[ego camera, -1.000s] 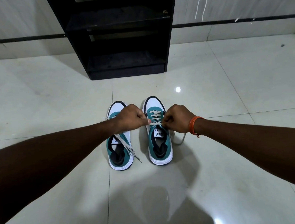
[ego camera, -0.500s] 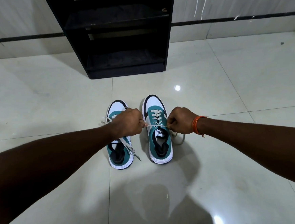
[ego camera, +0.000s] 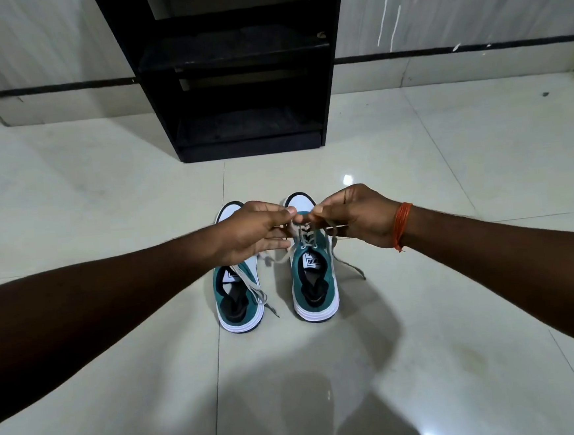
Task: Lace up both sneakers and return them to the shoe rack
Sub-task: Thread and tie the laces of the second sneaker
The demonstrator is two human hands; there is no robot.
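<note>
Both hands pinch the grey lace ends above the right teal-and-white sneaker (ego camera: 314, 277) — left hand (ego camera: 256, 235), right hand (ego camera: 357, 217) level, toe toward the black shoe rack (ego camera: 232, 67).

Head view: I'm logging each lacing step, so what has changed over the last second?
Both hands rose from the tongue toward the toe of the right teal-and-white sneaker. The left hand and right hand now meet fingertip to fingertip, pinching the grey lace and drawing it upward, with its loose ends trailing. Unchanged: the left teal-and-white sneaker with its slack lace, both shoes' places on the floor, and the black shoe rack.
</note>
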